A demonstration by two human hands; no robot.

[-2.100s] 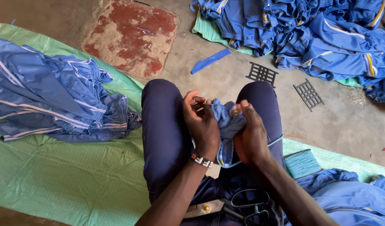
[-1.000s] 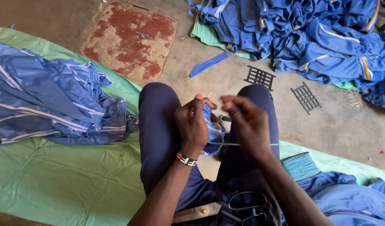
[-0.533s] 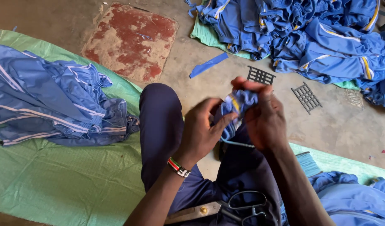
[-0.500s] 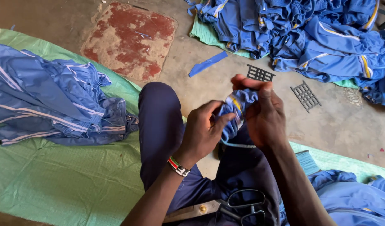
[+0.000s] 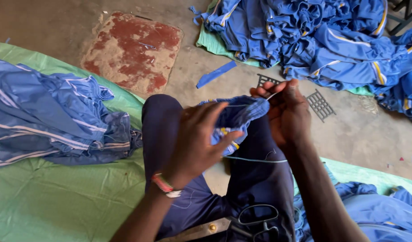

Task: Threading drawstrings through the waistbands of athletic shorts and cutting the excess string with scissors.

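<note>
I sit on the floor with my knees up in dark blue trousers (image 5: 163, 130). My left hand (image 5: 197, 141) grips a small bunched blue garment piece (image 5: 235, 118) with yellow and white trim, held over my knees. My right hand (image 5: 284, 112) pinches the garment's upper right edge together with a thin white thread (image 5: 255, 159) that runs across my right leg. Whether a needle is between the fingers I cannot tell. A beaded band circles my left wrist.
Large black-handled scissors (image 5: 241, 224) lie in my lap. A pile of blue garments (image 5: 49, 121) rests on a green sheet (image 5: 58, 201) at left. Another heap (image 5: 327, 40) lies at the top right. Two dark grids (image 5: 320, 105), a blue strip (image 5: 215, 74) and a red patch (image 5: 132, 51) mark the concrete.
Both hands rose from my lap with the garment. The right hand pulled thread out sideways, then lifted to the garment's top edge, and the left hand shifted its grip.
</note>
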